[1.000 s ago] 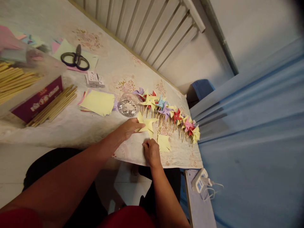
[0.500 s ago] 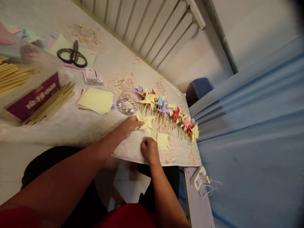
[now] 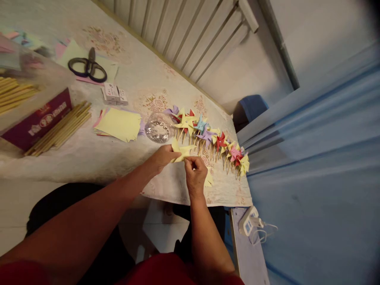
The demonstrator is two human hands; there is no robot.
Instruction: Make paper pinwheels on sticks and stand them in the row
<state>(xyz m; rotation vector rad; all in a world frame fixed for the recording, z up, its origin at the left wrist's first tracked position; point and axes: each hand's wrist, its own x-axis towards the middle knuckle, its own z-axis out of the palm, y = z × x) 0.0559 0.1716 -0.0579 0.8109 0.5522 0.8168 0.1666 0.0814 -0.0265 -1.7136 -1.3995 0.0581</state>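
Note:
Between thumb and fingers, my left hand (image 3: 163, 159) grips a folded yellow paper pinwheel (image 3: 184, 151) above the table. My right hand (image 3: 196, 178) is closed in a pinch right at the pinwheel's near edge; what its fingertips hold, if anything, is too small to make out. Partly behind that hand lies a cut yellow paper square (image 3: 209, 179). Just beyond the left hand stands a clear round container (image 3: 158, 130) of small shiny pieces. A row of pinwheels on sticks (image 3: 220, 141) in several colours extends to the right.
To the left are a stack of cut paper squares (image 3: 119, 124), small white boxes (image 3: 114, 94), black-handled scissors (image 3: 89, 68) on paper sheets, and a bundle of thin sticks (image 3: 61, 128) beside a purple-labelled box (image 3: 38, 120). A blue curtain (image 3: 311, 170) hangs at the right.
My right hand has moved up and slightly right to the pinwheel's edge, now covering part of the loose yellow square. My left hand keeps its grip on the pinwheel.

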